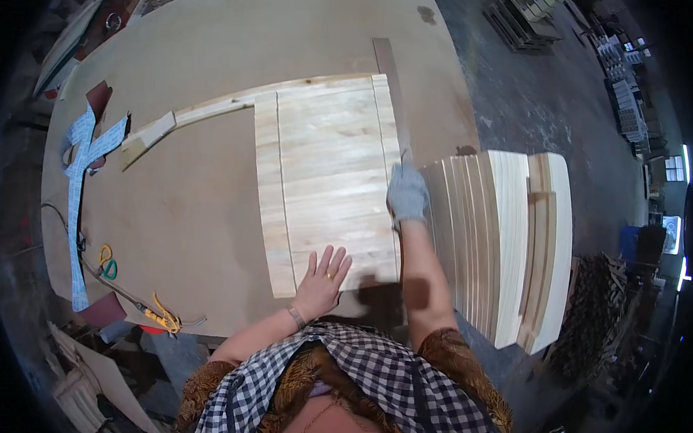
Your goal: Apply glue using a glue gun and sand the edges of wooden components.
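In the head view, a pale wooden panel (333,170) lies flat near the middle of a broad brown desk (186,211), with a dark seam running down it close to its left side and another close to its right.

The left hand (321,283) is bare (a ring (328,275) sits on one finger) and rests on the panel's lower part, palm down, fingers extended and slightly apart, grasping nothing. The right hand (408,194), in a grey glove, is at the panel's right edge with its fingers bent; a thin dark tip pokes out above it, but I cannot tell how tightly the fingers close or on what.

A narrow wooden strip (213,112) runs along the panel's upper edge and on to the left, where a shorter wooden block (148,139) adjoins its end. A flat brown slat (383,56) extends beyond the upper right corner. Just right of the gloved hand, a stack of pale boards (475,236) stands in a close row.

Toward the desk's left side lie blue printed strips (75,199), a pair of yellow-and-green loop handles (108,263) and a yellow trigger tool (163,317).
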`<state>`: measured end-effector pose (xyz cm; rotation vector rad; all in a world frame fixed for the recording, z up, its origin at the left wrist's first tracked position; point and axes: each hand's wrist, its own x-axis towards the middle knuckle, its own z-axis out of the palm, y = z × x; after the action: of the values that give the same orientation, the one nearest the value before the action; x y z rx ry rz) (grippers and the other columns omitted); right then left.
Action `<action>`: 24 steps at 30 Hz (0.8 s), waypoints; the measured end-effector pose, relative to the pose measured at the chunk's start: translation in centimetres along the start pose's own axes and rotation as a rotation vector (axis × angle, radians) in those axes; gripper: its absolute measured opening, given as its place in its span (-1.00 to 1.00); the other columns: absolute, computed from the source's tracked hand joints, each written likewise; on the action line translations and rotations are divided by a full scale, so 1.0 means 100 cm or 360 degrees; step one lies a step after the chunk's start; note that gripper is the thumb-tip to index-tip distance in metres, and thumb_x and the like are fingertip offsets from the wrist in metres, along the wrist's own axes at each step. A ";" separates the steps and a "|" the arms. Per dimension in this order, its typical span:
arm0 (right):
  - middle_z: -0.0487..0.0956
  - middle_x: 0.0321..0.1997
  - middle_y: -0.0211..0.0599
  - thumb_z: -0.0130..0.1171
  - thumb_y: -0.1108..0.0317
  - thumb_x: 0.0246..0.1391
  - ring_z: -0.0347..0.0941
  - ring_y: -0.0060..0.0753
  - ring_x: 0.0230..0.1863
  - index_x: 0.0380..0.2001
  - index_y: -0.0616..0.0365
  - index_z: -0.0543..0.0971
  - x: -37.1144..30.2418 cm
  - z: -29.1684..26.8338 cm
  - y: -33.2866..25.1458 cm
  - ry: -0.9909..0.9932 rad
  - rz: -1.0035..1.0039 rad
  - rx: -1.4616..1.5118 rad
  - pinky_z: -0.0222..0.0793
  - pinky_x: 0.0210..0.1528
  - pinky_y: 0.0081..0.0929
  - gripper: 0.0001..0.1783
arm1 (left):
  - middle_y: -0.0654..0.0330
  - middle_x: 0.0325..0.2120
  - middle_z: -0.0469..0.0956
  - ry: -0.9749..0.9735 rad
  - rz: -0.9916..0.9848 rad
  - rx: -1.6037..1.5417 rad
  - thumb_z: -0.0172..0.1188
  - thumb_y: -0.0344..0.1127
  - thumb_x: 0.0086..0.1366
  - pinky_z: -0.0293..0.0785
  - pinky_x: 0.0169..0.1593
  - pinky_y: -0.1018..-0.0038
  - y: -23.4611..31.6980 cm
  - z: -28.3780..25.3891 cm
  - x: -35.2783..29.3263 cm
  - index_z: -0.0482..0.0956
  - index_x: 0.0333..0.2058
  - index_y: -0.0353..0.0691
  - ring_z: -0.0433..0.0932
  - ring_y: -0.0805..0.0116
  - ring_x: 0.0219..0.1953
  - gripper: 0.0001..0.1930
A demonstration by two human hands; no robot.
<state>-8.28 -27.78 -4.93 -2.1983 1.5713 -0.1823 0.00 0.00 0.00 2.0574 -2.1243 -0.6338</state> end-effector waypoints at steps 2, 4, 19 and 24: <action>0.38 0.05 -0.01 -0.23 0.28 0.12 0.37 -0.08 -0.01 -0.14 0.02 0.48 0.029 -0.029 -0.041 -0.0302 -0.0204 -0.0637 0.32 -0.06 -0.16 -0.67 | -0.02 0.21 0.01 0.0021 0.0054 -0.0032 0.16 -0.23 -0.05 -0.16 0.21 -0.06 0.003 0.007 -0.005 0.07 0.17 -0.26 -0.11 -0.04 0.27 -0.22; 0.49 -0.13 0.00 -0.25 0.25 0.13 0.41 0.04 -0.12 -0.30 0.12 0.53 0.084 -0.037 -0.057 0.0025 -0.0220 -0.0290 0.34 -0.14 -0.12 -0.65 | 0.01 0.21 0.01 -0.0020 0.0057 -0.0037 0.14 -0.24 -0.03 -0.16 0.22 -0.03 -0.002 -0.005 0.004 0.08 0.18 -0.22 -0.10 -0.02 0.27 -0.24; 0.44 -0.10 0.06 -0.17 0.19 0.12 0.37 0.12 -0.16 -0.23 0.19 0.44 0.094 -0.020 -0.034 0.0322 -0.0386 -0.0067 0.30 -0.10 -0.11 -0.67 | 0.01 0.23 -0.02 0.0035 0.0105 0.0026 0.01 -0.19 0.06 -0.18 0.21 -0.02 -0.001 0.005 0.003 0.10 0.18 -0.22 -0.10 0.01 0.27 -0.33; 0.23 0.16 0.01 -0.13 0.37 0.05 0.40 0.03 -0.27 -0.27 0.17 0.43 -0.036 -0.019 0.004 0.0044 -0.0262 -0.0275 0.35 -0.24 -0.15 -0.79 | -0.02 0.21 0.01 0.0085 0.0099 -0.0126 0.14 -0.25 -0.03 -0.16 0.22 -0.01 -0.004 -0.002 0.004 0.07 0.18 -0.26 -0.09 -0.03 0.27 -0.24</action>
<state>-10.55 -25.08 -2.89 -2.4704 1.4687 -0.1311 0.43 -0.46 -0.04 1.9378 -2.0900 -0.6365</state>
